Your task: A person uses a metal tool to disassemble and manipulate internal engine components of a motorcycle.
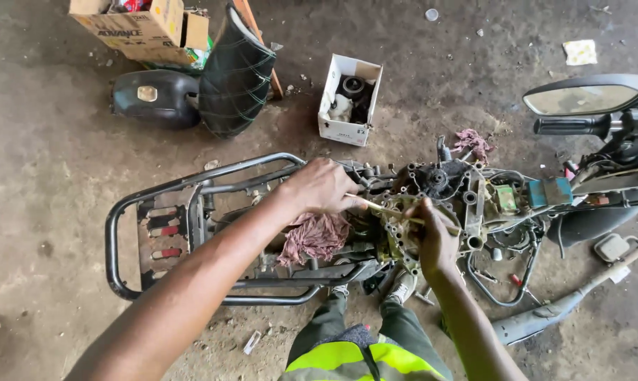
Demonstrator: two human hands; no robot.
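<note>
So the thin rod lies nearly level over the engine, long axis running left to right between both hands. Left hand pinches its left end, right hand closes its grip round the other end. A pink rag sits just under the left hand. Further off on the floor, a white box holds dark round parts.

Stripped motorcycle frame lying across floor, engine block at its right end, rag on frame left of engine, small open box behind, exhaust pipe at right front
</note>
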